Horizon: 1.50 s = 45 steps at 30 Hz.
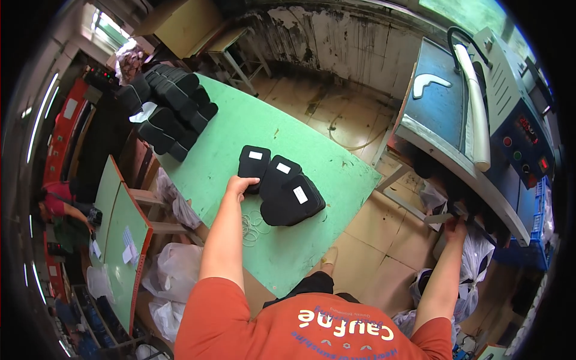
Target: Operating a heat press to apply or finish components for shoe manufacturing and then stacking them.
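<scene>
My left hand (242, 185) is closed on the near end of a stack of black pads (253, 161), its thumb on top. This stack stands on a green table (342, 171), with a white label on its top pad. Beside it are a second labelled stack (279, 174) and a bigger, wider stack (291, 207). Far to the right, my right hand (456, 229) reaches beneath the machine's edge, next to a pale flat strip (438, 218). Its fingers look bent, but whatever they hold is too small and dark to make out.
Bundles of black pads (171, 108) are heaped at the table's far left. Thin string (253, 228) lies near my left forearm. At right stands a machine (510, 114) with a white curved piece (429, 84) on its blue bed. Plastic bags (477, 258) sit below. A person (63, 207) works at far left.
</scene>
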### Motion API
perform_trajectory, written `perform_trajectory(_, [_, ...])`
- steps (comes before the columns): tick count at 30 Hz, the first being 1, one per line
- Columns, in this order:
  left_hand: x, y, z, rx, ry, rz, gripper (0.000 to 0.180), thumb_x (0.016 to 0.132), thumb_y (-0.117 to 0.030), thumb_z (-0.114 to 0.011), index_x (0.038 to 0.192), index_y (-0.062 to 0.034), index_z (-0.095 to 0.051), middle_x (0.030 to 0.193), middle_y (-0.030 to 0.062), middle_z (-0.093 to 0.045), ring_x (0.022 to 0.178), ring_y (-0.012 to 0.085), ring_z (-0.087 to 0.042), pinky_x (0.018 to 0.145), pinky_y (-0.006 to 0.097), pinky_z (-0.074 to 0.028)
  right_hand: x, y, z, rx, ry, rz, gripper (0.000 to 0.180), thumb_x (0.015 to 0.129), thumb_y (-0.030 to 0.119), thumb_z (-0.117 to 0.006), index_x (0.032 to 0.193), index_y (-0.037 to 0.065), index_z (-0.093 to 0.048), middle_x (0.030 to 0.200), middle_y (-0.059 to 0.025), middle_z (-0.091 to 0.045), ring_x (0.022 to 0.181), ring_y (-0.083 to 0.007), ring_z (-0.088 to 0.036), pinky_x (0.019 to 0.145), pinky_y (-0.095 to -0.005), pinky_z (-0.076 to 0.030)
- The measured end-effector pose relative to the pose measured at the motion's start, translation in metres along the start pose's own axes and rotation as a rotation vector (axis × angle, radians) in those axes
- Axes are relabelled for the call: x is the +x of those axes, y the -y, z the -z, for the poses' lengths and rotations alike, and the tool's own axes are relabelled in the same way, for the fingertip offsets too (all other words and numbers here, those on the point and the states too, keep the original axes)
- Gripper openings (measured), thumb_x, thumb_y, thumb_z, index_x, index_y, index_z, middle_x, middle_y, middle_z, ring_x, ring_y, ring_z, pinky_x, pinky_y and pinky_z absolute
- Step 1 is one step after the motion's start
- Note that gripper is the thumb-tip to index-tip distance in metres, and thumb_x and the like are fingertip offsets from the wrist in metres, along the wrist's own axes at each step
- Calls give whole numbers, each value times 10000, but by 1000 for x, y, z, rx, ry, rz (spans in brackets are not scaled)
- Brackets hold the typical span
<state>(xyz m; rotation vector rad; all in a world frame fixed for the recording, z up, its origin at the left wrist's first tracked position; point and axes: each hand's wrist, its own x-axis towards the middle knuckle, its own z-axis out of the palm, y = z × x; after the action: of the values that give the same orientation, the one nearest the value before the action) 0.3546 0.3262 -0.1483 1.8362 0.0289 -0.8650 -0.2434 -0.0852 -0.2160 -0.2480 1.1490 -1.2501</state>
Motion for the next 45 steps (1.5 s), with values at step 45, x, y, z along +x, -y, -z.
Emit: perform_trajectory(45, [-200, -30, -53, 868, 205, -535, 806, 632, -137, -759, 1343, -35, -393, 1294, 152, -464, 1181, 238, -462, 1001, 331, -359, -52, -7, 236, -101, -434, -398, 397, 915, 340, -507, 1237, 117, -442, 1006, -39, -578, 909, -204, -559, 836, -376, -431])
